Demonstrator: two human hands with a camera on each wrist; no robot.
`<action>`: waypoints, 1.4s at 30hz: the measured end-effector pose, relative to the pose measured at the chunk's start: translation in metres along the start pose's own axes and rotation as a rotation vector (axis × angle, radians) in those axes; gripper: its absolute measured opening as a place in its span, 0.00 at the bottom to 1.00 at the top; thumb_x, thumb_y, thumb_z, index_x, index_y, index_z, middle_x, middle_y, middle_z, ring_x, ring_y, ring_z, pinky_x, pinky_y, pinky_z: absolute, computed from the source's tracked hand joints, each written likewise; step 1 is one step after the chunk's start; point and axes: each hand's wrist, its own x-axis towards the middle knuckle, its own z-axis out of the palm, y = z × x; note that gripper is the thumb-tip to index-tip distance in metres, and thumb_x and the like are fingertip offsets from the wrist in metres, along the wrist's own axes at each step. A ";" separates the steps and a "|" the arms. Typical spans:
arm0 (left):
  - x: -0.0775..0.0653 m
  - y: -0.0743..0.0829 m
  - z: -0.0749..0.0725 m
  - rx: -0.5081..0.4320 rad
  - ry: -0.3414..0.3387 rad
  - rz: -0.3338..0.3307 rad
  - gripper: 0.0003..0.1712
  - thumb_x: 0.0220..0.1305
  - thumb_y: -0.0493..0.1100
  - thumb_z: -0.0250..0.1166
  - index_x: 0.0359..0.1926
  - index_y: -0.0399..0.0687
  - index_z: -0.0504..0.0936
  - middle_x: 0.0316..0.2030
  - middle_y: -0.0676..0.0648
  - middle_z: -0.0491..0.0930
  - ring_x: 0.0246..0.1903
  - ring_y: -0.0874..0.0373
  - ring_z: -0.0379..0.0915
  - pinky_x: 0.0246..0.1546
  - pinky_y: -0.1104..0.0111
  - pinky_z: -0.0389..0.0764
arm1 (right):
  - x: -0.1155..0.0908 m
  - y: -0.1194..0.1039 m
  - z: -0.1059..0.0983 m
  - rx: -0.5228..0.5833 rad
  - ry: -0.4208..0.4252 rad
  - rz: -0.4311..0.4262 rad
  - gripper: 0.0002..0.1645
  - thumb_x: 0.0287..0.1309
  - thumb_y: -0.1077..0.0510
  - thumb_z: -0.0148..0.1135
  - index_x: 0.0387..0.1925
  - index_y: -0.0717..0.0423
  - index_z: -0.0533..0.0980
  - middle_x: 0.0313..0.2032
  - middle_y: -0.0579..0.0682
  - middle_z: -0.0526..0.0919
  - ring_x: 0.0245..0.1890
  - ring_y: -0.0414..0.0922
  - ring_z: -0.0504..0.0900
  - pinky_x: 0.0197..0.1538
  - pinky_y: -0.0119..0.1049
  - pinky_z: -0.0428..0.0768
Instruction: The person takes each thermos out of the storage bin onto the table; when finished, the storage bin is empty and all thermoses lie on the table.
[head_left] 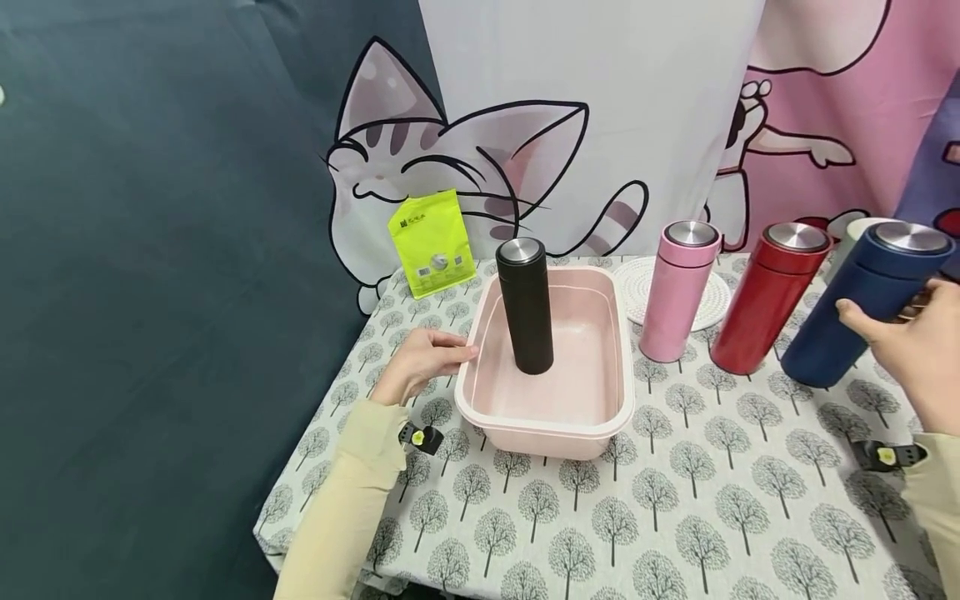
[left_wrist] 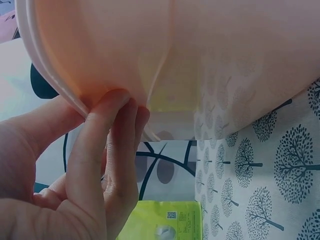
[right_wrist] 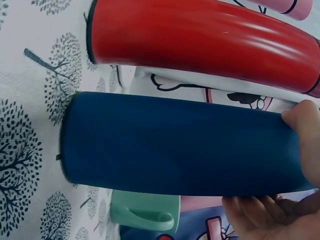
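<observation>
My left hand pinches the left rim of a pale pink basin, thumb on one side and fingers on the other in the left wrist view. Inside the basin stands a black thermos with a silver-topped lid. At the right, my right hand grips the upper body of a dark blue thermos. Its base is at the tablecloth, as the right wrist view also shows. A red thermos and a pink thermos stand in a row to its left.
A bright green-yellow packet leans at the back left. Behind the pink thermos lies a round white woven mat. A green mug is behind the blue thermos. The tree-patterned tablecloth ends at the left table edge; cartoon curtains hang behind.
</observation>
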 end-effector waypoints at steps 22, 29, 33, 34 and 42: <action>-0.003 0.001 0.000 0.017 0.000 -0.013 0.22 0.58 0.36 0.71 0.52 0.28 0.79 0.47 0.33 0.83 0.42 0.51 0.86 0.48 0.64 0.86 | 0.070 0.170 0.020 0.339 0.158 -0.010 0.34 0.51 0.58 0.73 0.58 0.44 0.69 0.44 0.29 0.75 0.41 0.22 0.74 0.49 0.08 0.72; -0.001 0.000 0.001 0.010 0.007 -0.017 0.23 0.58 0.36 0.71 0.52 0.28 0.79 0.47 0.33 0.83 0.41 0.52 0.86 0.47 0.66 0.87 | 0.012 0.047 0.003 0.448 0.191 -0.043 0.22 0.48 0.65 0.73 0.42 0.42 0.76 0.31 0.25 0.81 0.30 0.20 0.80 0.38 0.06 0.75; -0.001 0.000 0.001 0.020 0.009 -0.013 0.22 0.58 0.36 0.71 0.51 0.28 0.79 0.46 0.33 0.83 0.41 0.52 0.86 0.47 0.66 0.87 | -0.031 -0.035 -0.008 0.488 0.160 -0.049 0.22 0.47 0.70 0.71 0.34 0.40 0.76 0.27 0.25 0.81 0.27 0.20 0.80 0.37 0.06 0.75; -0.001 0.000 0.001 0.021 0.008 -0.011 0.22 0.58 0.36 0.71 0.51 0.28 0.79 0.46 0.33 0.83 0.40 0.52 0.86 0.46 0.66 0.87 | -0.037 -0.046 -0.008 0.494 0.150 -0.039 0.22 0.47 0.71 0.71 0.33 0.40 0.76 0.27 0.26 0.81 0.28 0.21 0.80 0.38 0.07 0.75; -0.001 0.002 0.001 0.029 0.011 -0.015 0.21 0.58 0.36 0.71 0.51 0.28 0.80 0.46 0.34 0.83 0.39 0.55 0.86 0.47 0.65 0.87 | -0.051 -0.079 0.001 0.456 0.052 0.070 0.19 0.46 0.68 0.74 0.37 0.46 0.78 0.28 0.30 0.83 0.28 0.24 0.82 0.36 0.10 0.78</action>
